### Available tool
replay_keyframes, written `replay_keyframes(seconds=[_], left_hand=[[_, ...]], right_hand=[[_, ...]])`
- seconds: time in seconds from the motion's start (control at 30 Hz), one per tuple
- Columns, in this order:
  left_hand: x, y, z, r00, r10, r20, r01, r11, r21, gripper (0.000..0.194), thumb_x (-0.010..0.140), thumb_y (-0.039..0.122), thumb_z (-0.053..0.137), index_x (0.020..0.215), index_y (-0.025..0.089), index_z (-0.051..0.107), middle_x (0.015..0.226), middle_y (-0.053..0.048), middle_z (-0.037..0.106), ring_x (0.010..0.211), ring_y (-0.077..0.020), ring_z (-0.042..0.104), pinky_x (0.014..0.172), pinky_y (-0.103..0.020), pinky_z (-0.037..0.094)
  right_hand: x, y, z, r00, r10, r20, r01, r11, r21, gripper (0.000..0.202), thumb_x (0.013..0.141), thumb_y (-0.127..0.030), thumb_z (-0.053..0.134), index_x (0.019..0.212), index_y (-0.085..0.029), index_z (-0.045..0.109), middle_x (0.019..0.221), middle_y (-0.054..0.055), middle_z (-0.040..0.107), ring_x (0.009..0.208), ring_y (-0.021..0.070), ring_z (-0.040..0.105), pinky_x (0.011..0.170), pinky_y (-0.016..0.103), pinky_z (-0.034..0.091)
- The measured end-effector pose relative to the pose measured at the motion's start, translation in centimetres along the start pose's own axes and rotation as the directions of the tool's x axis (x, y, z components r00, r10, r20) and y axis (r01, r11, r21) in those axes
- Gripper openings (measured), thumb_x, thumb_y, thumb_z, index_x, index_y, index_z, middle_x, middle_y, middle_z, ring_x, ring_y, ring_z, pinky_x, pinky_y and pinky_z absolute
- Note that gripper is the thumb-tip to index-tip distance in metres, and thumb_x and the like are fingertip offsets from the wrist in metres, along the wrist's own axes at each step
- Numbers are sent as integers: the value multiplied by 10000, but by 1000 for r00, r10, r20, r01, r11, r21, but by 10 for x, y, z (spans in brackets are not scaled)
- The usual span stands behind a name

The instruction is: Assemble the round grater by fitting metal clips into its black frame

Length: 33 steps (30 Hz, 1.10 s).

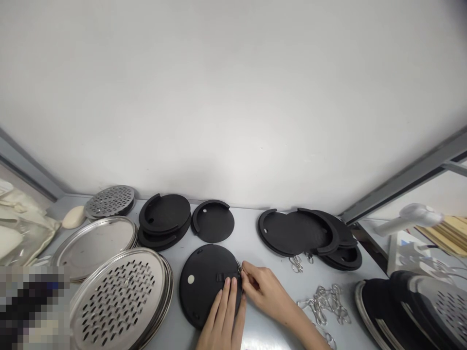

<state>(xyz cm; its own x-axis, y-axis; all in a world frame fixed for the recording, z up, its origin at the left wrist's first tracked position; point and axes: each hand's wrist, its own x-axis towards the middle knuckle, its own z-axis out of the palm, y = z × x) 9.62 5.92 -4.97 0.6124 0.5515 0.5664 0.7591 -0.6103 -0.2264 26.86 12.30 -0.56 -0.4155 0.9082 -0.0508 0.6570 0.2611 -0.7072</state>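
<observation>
A round black plastic disc lies flat on the table, with a white dot on its left side and a small raised block near its right edge. My left hand rests on the disc, fingers stretched out and lying flat near the block. At the disc's right edge, my right hand is closed in a pinch. A bit of a metal wire clip shows by its fingertips; the rest is hidden. Several loose wire clips lie in a heap to the right of my right forearm.
Stacked perforated metal plates and plain round metal plates stand at left. Behind are black discs with raised rims, a single one and a right-hand group. Black-and-metal round parts occupy the right front. A wall closes the back.
</observation>
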Motion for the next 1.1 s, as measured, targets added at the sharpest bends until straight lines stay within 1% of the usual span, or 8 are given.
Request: replay_keyframes(seconds=[0.1, 0.23, 0.37, 0.53, 0.7, 0.93, 1.1], left_hand=[[0, 0, 0, 1000, 5, -2, -5, 1000, -2, 694, 923, 540, 409, 1379, 17, 408, 1375, -220, 454, 1293, -329, 402, 1096, -387, 247], [-1, 1, 1, 1000, 11, 14, -11, 1000, 9, 716, 921, 588, 371, 1364, 28, 432, 1356, -214, 474, 1292, -335, 403, 1106, -398, 234], [0, 1, 1, 1000, -7, 6, 7, 1000, -6, 700, 930, 575, 351, 1378, 42, 417, 1396, -184, 440, 1314, -321, 374, 1112, -396, 219], [1, 0, -1, 1000, -15, -11, 15, 1000, -22, 703, 931, 550, 373, 1383, 12, 401, 1408, -204, 418, 1321, -324, 359, 1106, -380, 231], [0, 1, 0, 1000, -5, 9, 6, 1000, -5, 729, 914, 590, 380, 1378, 29, 415, 1385, -205, 448, 1311, -327, 375, 1103, -383, 236], [-1, 1, 0, 999, 28, 40, -28, 1000, -2, 784, 881, 636, 407, 1361, 17, 436, 1321, -226, 506, 1281, -351, 410, 1113, -403, 214], [-1, 0, 0, 1000, 16, 16, -15, 1000, -19, 718, 927, 554, 353, 1398, 12, 376, 1411, -206, 415, 1315, -330, 369, 1115, -398, 207]], right_hand=[[0, -2, -1, 1000, -2, 4, 2, 1000, 2, 260, 940, -253, 350, 688, -222, 293, 527, -79, 360, 457, 90, 338, 491, 218, 254], [0, -3, -2, 1000, 1, 13, -1, 1000, -5, 267, 946, -256, 343, 688, -221, 284, 528, -79, 360, 460, 90, 346, 497, 217, 257], [1, -2, -1, 1000, 2, 12, -2, 1000, -20, 272, 940, -251, 348, 681, -222, 271, 527, -79, 351, 460, 90, 332, 493, 215, 248], [1, -2, -1, 1000, 2, 5, -2, 1000, -25, 268, 929, -242, 361, 673, -221, 284, 521, -78, 356, 453, 88, 337, 492, 216, 252], [1, -2, -1, 1000, -3, 1, 3, 1000, -31, 267, 920, -229, 373, 664, -218, 299, 517, -78, 355, 457, 89, 326, 488, 217, 244], [0, -1, -1, 1000, -10, 4, 10, 1000, -29, 274, 928, -239, 365, 664, -217, 293, 516, -80, 349, 453, 87, 321, 489, 223, 242], [1, 1, -3, 999, -14, 31, 15, 1000, -26, 281, 921, -230, 372, 657, -217, 277, 521, -80, 342, 464, 86, 313, 490, 220, 240]])
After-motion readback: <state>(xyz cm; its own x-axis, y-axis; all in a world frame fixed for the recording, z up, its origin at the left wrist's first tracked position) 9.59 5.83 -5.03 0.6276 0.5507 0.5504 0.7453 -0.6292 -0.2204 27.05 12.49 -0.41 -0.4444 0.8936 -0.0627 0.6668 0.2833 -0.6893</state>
